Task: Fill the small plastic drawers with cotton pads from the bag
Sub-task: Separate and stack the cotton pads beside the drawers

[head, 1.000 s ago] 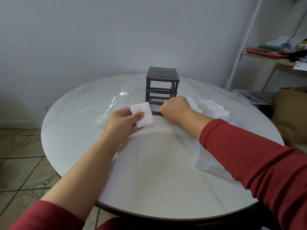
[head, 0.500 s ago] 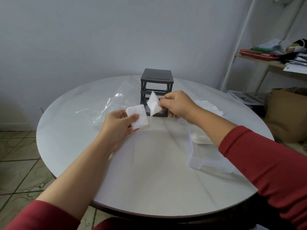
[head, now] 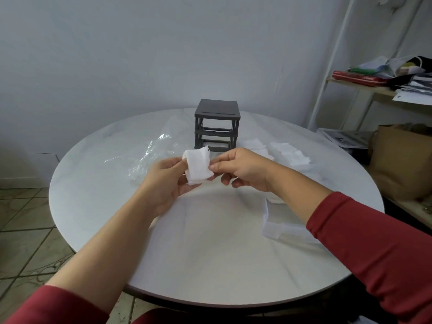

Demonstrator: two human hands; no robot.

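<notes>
Presently, both hands pinch one small stack of cotton pads (head: 198, 168): the left hand (head: 168, 181) at its left edge, the right hand (head: 245, 169) at its right; the stack is held above the desk (head: 210, 253), just near of the dark drawer frame (head: 216, 127); a clear drawer (head: 278, 226) lies near right; the bag (head: 149, 155) lies far left. Recommended: square the edges, keep the stack flat, then lower it level into the drawer so nothing folds.

Both hands held a small stack of cotton pads (head: 198, 167) above the round table (head: 210, 242): left hand (head: 167, 183) and right hand (head: 243, 169) pinched its sides, before the dark drawer frame (head: 217, 125).
</notes>
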